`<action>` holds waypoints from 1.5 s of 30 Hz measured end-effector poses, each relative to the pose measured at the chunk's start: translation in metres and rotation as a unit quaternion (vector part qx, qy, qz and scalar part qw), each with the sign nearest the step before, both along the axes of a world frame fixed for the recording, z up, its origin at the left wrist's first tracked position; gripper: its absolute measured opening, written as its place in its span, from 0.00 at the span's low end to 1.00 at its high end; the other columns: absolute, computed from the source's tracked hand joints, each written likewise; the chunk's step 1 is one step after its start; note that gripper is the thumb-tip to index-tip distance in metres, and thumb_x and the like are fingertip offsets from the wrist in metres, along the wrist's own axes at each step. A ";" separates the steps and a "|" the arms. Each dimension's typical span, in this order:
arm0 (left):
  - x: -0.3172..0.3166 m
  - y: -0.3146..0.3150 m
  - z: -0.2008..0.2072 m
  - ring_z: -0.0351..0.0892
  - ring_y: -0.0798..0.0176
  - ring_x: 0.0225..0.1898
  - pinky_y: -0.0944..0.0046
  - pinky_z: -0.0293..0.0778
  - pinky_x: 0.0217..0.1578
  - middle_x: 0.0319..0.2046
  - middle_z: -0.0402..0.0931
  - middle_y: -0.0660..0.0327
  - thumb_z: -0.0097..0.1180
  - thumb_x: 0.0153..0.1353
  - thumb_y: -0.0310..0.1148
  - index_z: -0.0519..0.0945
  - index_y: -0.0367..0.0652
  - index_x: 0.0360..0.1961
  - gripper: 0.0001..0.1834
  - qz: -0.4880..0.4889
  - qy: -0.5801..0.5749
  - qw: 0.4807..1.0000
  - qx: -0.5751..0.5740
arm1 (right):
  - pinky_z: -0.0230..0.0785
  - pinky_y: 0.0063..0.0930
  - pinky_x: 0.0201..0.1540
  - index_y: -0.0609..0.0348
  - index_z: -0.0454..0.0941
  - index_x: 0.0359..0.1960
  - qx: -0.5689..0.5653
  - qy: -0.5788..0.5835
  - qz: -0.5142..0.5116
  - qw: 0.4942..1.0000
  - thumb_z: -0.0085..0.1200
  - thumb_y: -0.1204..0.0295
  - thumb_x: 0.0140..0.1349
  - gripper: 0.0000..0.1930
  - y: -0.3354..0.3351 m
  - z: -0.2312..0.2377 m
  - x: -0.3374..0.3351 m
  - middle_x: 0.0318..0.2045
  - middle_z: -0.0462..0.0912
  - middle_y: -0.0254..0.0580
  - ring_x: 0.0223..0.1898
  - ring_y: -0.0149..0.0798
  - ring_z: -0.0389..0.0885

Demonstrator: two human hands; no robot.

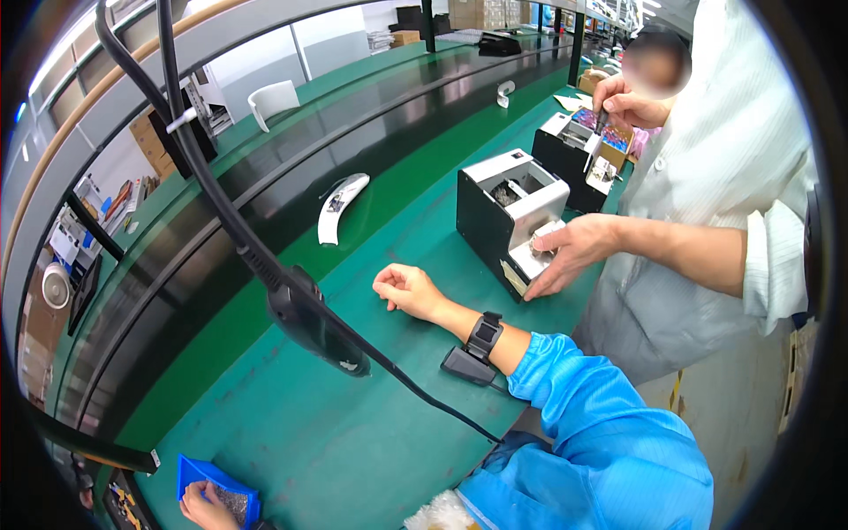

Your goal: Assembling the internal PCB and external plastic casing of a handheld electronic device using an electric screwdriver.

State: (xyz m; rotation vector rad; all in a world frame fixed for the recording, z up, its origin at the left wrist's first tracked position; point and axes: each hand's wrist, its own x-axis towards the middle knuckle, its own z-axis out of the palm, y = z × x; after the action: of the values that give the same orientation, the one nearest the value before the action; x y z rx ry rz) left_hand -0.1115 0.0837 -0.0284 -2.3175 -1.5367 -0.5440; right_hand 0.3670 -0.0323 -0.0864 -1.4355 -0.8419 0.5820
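At the lower left, my left hand (207, 507) reaches into a blue bin (196, 468) of small metal pieces (233, 503). Its fingers are bent at the pieces; what they pinch is hidden. My right hand (408, 290), sleeved in blue, rests on the green bench mat (353, 442) with its fingers loosely curled in and nothing visible in them. A black strapped device (483, 336) circles that wrist, with a black box (468, 365) beside it. Past my right hand lies a curved white part (341, 208).
A black oblong device (314, 322) on a cable hangs over the bench. At right, a co-worker's hand (579, 250) touches a black and silver machine (512, 208); their other hand (627, 102) works over a second machine (572, 155). A dark conveyor (265, 181) curves behind.
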 end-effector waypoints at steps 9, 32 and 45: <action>0.007 -0.006 0.008 0.73 0.50 0.28 0.56 0.64 0.36 0.24 0.77 0.54 0.55 0.50 0.41 0.80 0.41 0.26 0.13 0.023 0.014 1.000 0.009 | 0.65 0.19 0.22 0.62 0.73 0.30 -0.004 -0.007 0.005 1.000 0.52 0.67 0.54 0.09 0.003 0.000 -0.002 0.21 0.76 0.34 0.18 0.25 0.73; -0.006 0.002 0.002 0.74 0.52 0.29 0.56 0.65 0.36 0.25 0.78 0.55 0.55 0.49 0.39 0.80 0.42 0.29 0.12 0.015 0.053 0.998 0.032 | 0.67 0.23 0.23 0.61 0.73 0.28 -0.014 -0.069 0.006 0.998 0.52 0.66 0.53 0.10 0.002 0.003 -0.004 0.21 0.77 0.37 0.17 0.28 0.74; -0.006 0.000 0.002 0.74 0.50 0.20 0.54 0.68 0.24 0.19 0.77 0.54 0.59 0.45 0.44 0.80 0.41 0.25 0.16 0.032 0.075 0.994 0.070 | 0.68 0.31 0.28 0.59 0.75 0.27 -0.014 -0.173 -0.031 0.984 0.53 0.63 0.48 0.11 0.003 -0.003 -0.002 0.20 0.78 0.40 0.23 0.37 0.77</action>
State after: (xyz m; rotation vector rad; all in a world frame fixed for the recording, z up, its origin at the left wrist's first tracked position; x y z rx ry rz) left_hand -0.1176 0.0833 -0.0263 -2.1435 -1.4493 -0.4365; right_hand 0.3648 -0.0295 -0.0889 -1.6085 -1.0606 0.2999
